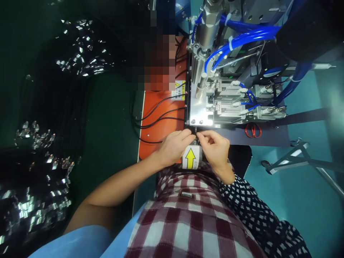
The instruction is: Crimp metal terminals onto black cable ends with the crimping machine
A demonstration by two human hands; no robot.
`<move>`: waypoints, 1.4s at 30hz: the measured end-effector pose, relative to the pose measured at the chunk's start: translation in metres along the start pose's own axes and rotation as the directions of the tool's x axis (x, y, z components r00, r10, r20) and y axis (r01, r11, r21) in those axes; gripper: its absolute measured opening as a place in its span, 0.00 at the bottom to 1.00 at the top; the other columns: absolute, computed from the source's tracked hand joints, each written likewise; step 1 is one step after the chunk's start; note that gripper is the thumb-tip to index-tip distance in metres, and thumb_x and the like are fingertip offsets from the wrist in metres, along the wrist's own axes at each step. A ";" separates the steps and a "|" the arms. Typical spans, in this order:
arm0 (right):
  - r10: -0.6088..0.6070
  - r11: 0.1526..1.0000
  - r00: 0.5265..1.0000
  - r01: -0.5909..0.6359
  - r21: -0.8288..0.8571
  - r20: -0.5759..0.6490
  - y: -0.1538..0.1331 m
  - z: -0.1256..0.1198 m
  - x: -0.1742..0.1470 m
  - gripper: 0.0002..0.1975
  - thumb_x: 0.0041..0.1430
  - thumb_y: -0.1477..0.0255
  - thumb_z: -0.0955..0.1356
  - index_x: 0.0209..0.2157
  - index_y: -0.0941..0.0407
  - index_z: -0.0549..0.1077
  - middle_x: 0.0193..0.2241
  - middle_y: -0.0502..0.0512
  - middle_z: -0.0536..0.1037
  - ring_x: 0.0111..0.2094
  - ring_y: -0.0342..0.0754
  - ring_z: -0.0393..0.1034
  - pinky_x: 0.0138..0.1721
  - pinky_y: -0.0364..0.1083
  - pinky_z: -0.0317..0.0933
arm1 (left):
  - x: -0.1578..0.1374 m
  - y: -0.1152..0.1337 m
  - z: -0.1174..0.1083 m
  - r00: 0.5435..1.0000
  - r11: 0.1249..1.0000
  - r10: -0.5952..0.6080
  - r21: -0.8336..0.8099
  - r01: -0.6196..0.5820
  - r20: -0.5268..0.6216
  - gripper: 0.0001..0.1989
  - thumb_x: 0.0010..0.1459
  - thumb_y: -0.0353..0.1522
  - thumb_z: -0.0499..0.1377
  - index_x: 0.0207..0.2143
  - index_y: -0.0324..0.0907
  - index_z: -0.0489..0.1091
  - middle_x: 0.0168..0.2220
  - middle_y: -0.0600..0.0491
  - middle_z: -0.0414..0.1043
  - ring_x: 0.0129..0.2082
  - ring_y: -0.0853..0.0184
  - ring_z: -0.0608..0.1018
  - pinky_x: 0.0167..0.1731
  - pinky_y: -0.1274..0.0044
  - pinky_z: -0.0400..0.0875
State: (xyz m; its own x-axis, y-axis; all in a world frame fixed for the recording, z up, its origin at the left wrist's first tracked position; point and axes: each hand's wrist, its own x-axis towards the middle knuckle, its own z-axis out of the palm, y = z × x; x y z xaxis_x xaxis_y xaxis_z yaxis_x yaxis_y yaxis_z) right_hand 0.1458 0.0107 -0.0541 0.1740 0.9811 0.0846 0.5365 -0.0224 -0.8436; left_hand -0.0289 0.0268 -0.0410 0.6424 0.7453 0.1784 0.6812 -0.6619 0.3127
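Observation:
My left hand (177, 146) is closed in a pinch at the near end of the metal machine (202, 114). A black cable (151, 142) runs over the orange-red surface and in under this hand, its end hidden by the fingers. Right beside it, my right hand (217, 149) pinches with thumb and forefinger at the same narrow spot on the machine's track. What lies between those fingertips is too small to make out. Just below both hands is a white label with a yellow arrow (190, 157).
More black cables (158, 120) cross the orange-red board (153, 148) into the track. Red-handled scissors (253, 130) lie right of the machine, below blue air hoses (249, 35). Bundles of cables with shiny metal ends (34, 134) lie at left. A wheeled metal stand (290, 156) is at right.

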 end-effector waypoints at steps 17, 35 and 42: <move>0.395 0.760 0.883 -0.470 0.448 0.255 0.016 0.000 0.005 0.07 0.51 0.66 0.71 0.26 0.56 0.75 0.18 0.46 0.68 0.19 0.40 0.57 0.19 0.42 0.53 | 0.002 -0.002 -0.004 0.999 0.995 -0.009 -0.096 0.004 -0.052 0.15 0.66 0.24 0.48 0.43 0.38 0.74 0.39 0.47 0.74 0.37 0.65 0.76 0.38 0.75 0.75; 0.034 0.999 0.996 -0.030 -0.043 0.083 -0.002 -0.019 -0.007 0.07 0.57 0.69 0.68 0.28 0.55 0.76 0.23 0.49 0.73 0.24 0.42 0.64 0.29 0.44 0.59 | 0.002 -0.003 -0.003 0.997 0.986 -0.020 -0.165 0.008 -0.069 0.15 0.64 0.24 0.49 0.44 0.37 0.75 0.36 0.47 0.72 0.36 0.64 0.75 0.35 0.76 0.74; 0.239 0.850 0.890 -0.385 0.359 0.390 0.019 -0.019 0.009 0.10 0.53 0.63 0.72 0.26 0.56 0.74 0.19 0.46 0.69 0.20 0.41 0.59 0.22 0.42 0.56 | 0.000 -0.005 0.000 0.997 0.988 -0.047 -0.153 0.036 -0.065 0.15 0.65 0.25 0.49 0.44 0.40 0.75 0.37 0.48 0.71 0.36 0.64 0.75 0.35 0.75 0.73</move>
State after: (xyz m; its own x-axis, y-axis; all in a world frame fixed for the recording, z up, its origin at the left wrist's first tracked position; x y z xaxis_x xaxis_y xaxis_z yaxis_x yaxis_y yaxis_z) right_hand 0.1730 0.0155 -0.0589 -0.0389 0.9422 -0.3327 0.0927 -0.3281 -0.9401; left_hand -0.0321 0.0300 -0.0422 0.5859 0.7789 0.2237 0.6420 -0.6146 0.4583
